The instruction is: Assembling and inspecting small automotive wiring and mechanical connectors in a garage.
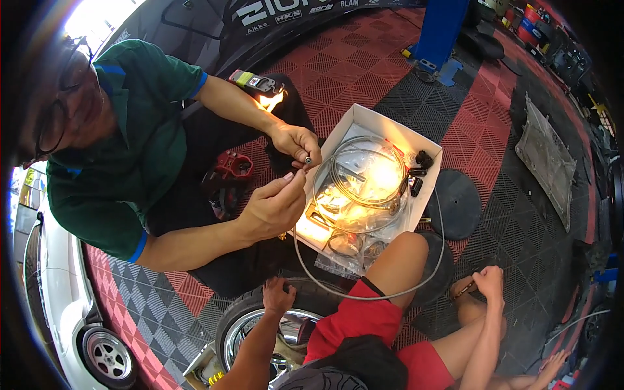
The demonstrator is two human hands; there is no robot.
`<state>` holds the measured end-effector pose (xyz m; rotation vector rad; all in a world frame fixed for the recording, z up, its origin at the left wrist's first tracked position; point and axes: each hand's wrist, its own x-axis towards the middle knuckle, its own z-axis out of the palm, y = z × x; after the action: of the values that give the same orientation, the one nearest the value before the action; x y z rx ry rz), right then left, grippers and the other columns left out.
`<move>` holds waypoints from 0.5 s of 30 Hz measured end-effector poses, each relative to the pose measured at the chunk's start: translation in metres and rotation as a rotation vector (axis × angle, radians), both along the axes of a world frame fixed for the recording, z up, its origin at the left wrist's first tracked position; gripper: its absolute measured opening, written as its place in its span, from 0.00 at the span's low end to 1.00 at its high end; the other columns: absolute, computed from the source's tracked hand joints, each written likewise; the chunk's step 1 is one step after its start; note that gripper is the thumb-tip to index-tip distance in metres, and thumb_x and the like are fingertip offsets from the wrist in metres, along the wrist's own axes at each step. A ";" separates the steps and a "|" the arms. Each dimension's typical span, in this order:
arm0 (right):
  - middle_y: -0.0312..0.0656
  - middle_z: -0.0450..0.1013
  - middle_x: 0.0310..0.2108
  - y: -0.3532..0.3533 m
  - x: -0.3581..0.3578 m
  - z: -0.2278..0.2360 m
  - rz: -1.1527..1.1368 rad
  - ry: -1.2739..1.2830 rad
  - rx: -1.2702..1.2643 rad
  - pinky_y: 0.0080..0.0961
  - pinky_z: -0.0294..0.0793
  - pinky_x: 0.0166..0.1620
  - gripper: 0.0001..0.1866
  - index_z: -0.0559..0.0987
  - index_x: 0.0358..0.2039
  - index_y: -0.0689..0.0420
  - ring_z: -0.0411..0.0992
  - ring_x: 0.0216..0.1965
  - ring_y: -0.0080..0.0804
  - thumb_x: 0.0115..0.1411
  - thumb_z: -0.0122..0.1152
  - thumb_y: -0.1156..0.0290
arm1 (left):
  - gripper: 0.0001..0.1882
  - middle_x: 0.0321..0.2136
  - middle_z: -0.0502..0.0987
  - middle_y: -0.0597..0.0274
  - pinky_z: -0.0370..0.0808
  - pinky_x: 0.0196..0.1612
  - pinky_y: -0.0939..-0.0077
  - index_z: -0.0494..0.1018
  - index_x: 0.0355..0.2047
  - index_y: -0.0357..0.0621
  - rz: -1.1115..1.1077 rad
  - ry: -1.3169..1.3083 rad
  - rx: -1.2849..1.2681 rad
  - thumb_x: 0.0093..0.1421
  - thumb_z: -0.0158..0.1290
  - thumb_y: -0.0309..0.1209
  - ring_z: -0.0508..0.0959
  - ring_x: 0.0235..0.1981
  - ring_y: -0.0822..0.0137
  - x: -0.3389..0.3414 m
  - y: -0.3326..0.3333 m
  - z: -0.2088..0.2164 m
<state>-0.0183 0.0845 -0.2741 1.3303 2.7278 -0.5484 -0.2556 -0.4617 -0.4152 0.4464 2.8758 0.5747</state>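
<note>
My left hand rests on the upper edge of a tire with a chrome rim, fingers apart and holding nothing. My right hand is closed beside my bare foot, by a thin dark strip; what the fingers hold, if anything, is hidden. Across from me, a person in a green shirt pinches a small metal fitting between both hands. Below those hands lies a white cardboard box with a coiled braided hose, clear plastic bags and several black fittings.
One grey hose loop hangs out of the box over my red shorts. Round black pads lie right of the box. Further off are a blue lift post, a flat panel and a white car. Another person's hand shows lower right.
</note>
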 end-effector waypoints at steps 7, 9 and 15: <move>0.53 0.74 0.18 0.015 0.002 0.006 -0.159 0.414 0.274 0.38 0.71 0.29 0.10 0.77 0.25 0.68 0.74 0.21 0.46 0.52 0.62 0.71 | 0.10 0.34 0.74 0.55 0.66 0.51 0.55 0.75 0.27 0.45 0.008 0.017 0.006 0.47 0.54 0.37 0.71 0.44 0.51 -0.001 0.000 0.001; 0.55 0.74 0.19 0.012 0.001 0.004 -0.118 0.275 0.182 0.38 0.71 0.30 0.11 0.76 0.23 0.69 0.75 0.22 0.48 0.50 0.62 0.71 | 0.10 0.34 0.74 0.55 0.66 0.50 0.55 0.75 0.27 0.45 0.018 0.009 -0.004 0.48 0.54 0.38 0.71 0.44 0.51 0.000 0.000 0.000; 0.57 0.72 0.17 0.002 0.002 0.003 -0.014 0.062 -0.015 0.37 0.73 0.29 0.11 0.77 0.18 0.69 0.75 0.21 0.48 0.42 0.63 0.72 | 0.11 0.36 0.74 0.54 0.66 0.53 0.51 0.75 0.29 0.46 0.016 -0.041 -0.006 0.49 0.53 0.38 0.71 0.46 0.49 -0.001 0.000 -0.002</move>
<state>-0.0164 0.0867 -0.2711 1.3529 2.7591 -0.6208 -0.2564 -0.4618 -0.4172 0.4059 2.8442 0.5714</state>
